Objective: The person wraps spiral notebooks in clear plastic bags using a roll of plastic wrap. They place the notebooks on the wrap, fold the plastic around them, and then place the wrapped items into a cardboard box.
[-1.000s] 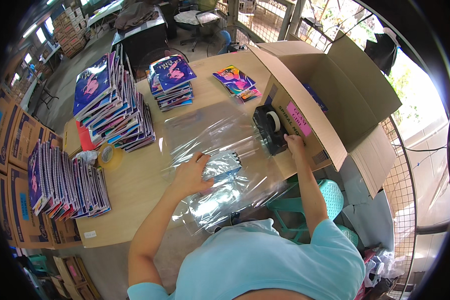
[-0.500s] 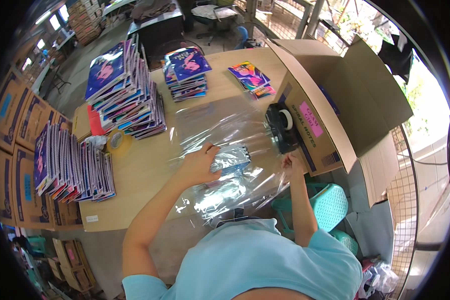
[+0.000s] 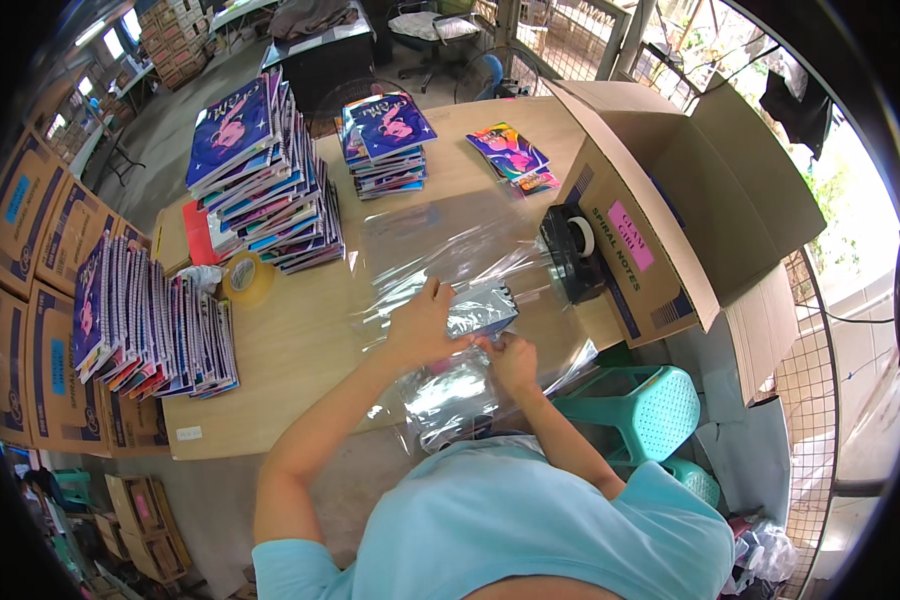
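A glossy bundle (image 3: 484, 312) is covered at its left end by the cupped left hand (image 3: 425, 322); its near edge is met by the right hand (image 3: 511, 362), narrowed. Whether either is gripping cannot be told. Clear film (image 3: 425, 238) is spread beyond both.

Grey flr (image 3: 190, 120), blk desk (image 3: 320, 75) & office chair (image 3: 435, 27) at back, mesh panel (image 3: 808, 385) w/ daylight R.

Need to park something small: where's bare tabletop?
Bare wood shows near left, between the spiral notebooks, tape roll and clear film; a smaller patch lies farther back between the middle notebook stack and loose booklets. Crowded: the right, with black dispenser beside open carton, and the middle, at the left hand and right hand.
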Motion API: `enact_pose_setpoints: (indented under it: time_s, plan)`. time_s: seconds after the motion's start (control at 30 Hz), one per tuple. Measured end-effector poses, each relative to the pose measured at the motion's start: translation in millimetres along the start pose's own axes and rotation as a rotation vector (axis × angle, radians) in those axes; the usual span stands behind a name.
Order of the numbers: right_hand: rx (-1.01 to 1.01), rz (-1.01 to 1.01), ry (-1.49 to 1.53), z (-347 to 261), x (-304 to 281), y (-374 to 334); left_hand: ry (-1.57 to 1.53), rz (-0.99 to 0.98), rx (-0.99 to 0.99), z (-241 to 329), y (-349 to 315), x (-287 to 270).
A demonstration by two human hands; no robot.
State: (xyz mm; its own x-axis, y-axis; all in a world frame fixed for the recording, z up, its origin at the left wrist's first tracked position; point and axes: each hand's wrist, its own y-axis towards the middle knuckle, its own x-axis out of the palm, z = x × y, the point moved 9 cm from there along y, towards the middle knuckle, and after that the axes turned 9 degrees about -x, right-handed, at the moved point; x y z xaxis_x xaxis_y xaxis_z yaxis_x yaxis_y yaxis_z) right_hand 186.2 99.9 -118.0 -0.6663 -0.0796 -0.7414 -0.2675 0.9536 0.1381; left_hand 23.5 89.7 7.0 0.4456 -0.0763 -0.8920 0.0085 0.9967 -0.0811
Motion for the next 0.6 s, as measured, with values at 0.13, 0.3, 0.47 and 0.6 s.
enact_pose_setpoints:
  time_s: [0.13,0.3,0.47,0.6]
  plan:
    - [0.534,-0.145,1.130,49,1,-23,-0.037,0.163,0.033,18,-40,15]
    - [0.790,-0.480,1.730,67,8,-49,-0.005,0.243,0.158,50,-91,46]
    - [0.755,-0.668,1.041,31,52,-52,-0.127,0.017,0.294,44,-134,100]
    - [-0.076,-0.357,0.314,-16,-2,-27,-0.998,-0.018,-0.037,-88,-86,121]
